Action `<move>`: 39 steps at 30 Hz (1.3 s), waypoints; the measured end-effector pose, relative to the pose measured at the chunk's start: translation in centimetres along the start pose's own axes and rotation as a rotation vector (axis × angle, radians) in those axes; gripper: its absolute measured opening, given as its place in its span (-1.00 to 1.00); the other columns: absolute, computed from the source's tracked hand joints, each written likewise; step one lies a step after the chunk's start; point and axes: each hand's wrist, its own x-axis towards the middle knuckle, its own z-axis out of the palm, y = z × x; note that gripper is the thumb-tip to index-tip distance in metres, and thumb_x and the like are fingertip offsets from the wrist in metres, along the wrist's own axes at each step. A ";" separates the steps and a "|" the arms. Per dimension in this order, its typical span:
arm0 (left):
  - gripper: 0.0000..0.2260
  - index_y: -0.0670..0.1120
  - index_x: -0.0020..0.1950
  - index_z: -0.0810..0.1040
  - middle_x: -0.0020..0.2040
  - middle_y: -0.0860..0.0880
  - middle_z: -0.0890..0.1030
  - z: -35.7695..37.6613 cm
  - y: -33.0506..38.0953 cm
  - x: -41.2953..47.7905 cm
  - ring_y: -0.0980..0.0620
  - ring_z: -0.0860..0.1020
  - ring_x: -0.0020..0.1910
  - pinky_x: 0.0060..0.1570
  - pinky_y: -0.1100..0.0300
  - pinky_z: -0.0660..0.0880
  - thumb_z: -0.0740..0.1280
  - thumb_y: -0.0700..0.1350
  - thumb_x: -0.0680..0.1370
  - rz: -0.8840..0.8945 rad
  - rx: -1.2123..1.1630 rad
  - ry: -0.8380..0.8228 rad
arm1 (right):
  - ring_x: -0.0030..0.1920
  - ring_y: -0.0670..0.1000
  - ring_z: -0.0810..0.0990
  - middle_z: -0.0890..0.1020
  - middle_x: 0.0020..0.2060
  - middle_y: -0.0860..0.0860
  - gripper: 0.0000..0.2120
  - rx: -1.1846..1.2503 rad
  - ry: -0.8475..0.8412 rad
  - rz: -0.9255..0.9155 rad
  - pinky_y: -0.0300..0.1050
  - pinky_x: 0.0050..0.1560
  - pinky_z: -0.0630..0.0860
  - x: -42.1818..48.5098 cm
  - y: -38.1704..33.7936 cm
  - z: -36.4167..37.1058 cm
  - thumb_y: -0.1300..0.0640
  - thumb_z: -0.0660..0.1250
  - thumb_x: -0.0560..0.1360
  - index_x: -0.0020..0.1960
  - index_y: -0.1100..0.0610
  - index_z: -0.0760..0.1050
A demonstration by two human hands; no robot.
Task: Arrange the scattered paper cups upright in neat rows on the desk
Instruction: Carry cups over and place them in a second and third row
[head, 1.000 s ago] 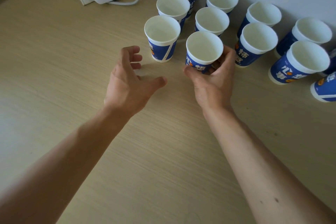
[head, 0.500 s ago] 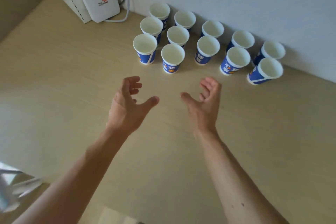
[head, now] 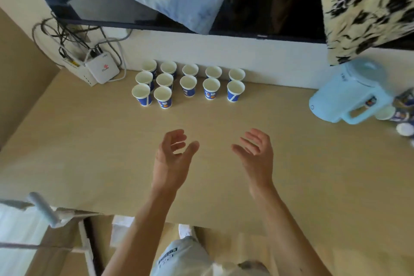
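The desk (head: 89,152) shows more widely than a second ago, since the view has pulled back. A pale blue jug (head: 349,96) sits far right of the white router (head: 102,69). Twelve paper cups (head: 188,86) stand upright in rows just right of the router, along the wall. The left hand (head: 172,161) and right hand (head: 257,159) have withdrawn from the front cup and hang empty, fingers loose, well nearer the person than the router. Blurred stray cups (head: 401,115) beyond the jug probably still need placing.
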 end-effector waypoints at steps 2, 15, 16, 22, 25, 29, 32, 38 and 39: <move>-0.69 -0.01 0.24 0.56 0.14 0.06 0.65 2.5 1.4 -2.4 0.11 0.62 0.11 -0.09 0.25 0.49 0.49 -0.06 0.52 0.023 -0.023 -0.018 | 0.18 0.01 0.67 0.62 0.19 0.08 -0.43 0.041 0.021 -0.009 -0.06 0.29 0.56 -0.8 -1.1 -3.1 0.41 0.54 0.39 0.32 0.17 0.45; -0.81 -0.05 0.16 0.60 0.12 -0.04 0.67 23.7 6.5 -20.2 0.07 0.62 0.02 -0.02 0.16 0.51 0.46 -0.13 0.56 0.137 -0.035 -0.355 | -0.14 -0.26 0.70 0.68 -0.01 0.04 -0.63 0.108 0.133 -0.111 -0.38 -0.09 0.55 -3.4 -4.5 -30.6 0.36 0.54 0.42 0.10 0.07 0.54; -0.82 -0.05 0.15 0.60 0.12 -0.03 0.67 25.1 6.8 -21.4 0.10 0.63 0.01 -0.03 0.18 0.51 0.46 -0.13 0.56 0.142 -0.026 -0.387 | -0.13 -0.25 0.70 0.68 0.00 0.06 -0.63 0.119 0.171 -0.103 -0.36 -0.09 0.56 -3.7 -4.4 -32.8 0.37 0.55 0.41 0.11 0.08 0.55; -0.82 -0.03 0.13 0.61 0.11 0.06 0.68 33.6 8.6 -24.9 0.27 0.64 0.00 -0.19 0.45 0.47 0.47 -0.13 0.54 0.184 0.067 -0.540 | -0.13 -0.25 0.70 0.68 0.04 0.12 -0.64 0.173 0.360 -0.068 -0.36 -0.09 0.56 -4.0 -4.1 -42.9 0.39 0.53 0.43 0.14 0.14 0.55; -0.83 0.01 0.11 0.62 0.09 0.11 0.69 37.9 9.4 -25.1 0.32 0.64 -0.02 -0.23 0.51 0.47 0.48 -0.11 0.53 0.199 0.089 -0.589 | -0.13 -0.27 0.69 0.69 0.05 0.11 -0.64 0.163 0.416 -0.051 -0.38 -0.09 0.55 -2.9 -3.9 -46.2 0.38 0.52 0.44 0.18 0.18 0.55; -0.84 0.09 0.07 0.62 0.07 0.18 0.69 44.6 10.1 -24.2 0.37 0.63 -0.03 -0.15 0.39 0.46 0.49 -0.06 0.52 0.197 0.082 -0.636 | -0.06 -0.14 0.69 0.68 0.08 0.15 -0.62 0.141 0.453 -0.015 -0.37 -0.06 0.56 0.4 -3.8 -50.5 0.40 0.51 0.44 0.22 0.24 0.54; -0.84 0.08 0.08 0.62 0.08 0.14 0.69 49.4 10.8 -23.0 0.37 0.62 -0.07 -0.13 0.33 0.47 0.48 -0.05 0.53 0.164 0.065 -0.663 | -0.02 -0.06 0.68 0.67 0.07 0.16 -0.61 0.101 0.456 0.010 -0.37 -0.06 0.56 3.4 -4.3 -53.6 0.41 0.51 0.43 0.22 0.25 0.53; -0.86 0.11 0.05 0.62 0.08 0.11 0.68 56.7 13.8 -21.7 0.22 0.65 -0.01 -0.08 0.26 0.49 0.49 -0.06 0.53 0.131 0.028 -0.671 | -0.01 -0.09 0.69 0.66 0.04 0.10 -0.61 -0.008 0.477 0.039 -0.38 -0.09 0.56 8.3 -5.3 -60.9 0.37 0.53 0.43 0.20 0.17 0.53; -0.86 0.13 0.05 0.62 0.07 0.12 0.68 57.5 14.2 -21.6 0.21 0.65 0.00 -0.08 0.26 0.49 0.49 -0.05 0.52 0.125 0.023 -0.669 | -0.01 -0.07 0.69 0.66 0.05 0.11 -0.61 -0.055 0.479 0.052 -0.38 -0.09 0.57 9.0 -5.2 -62.1 0.36 0.54 0.43 0.19 0.15 0.52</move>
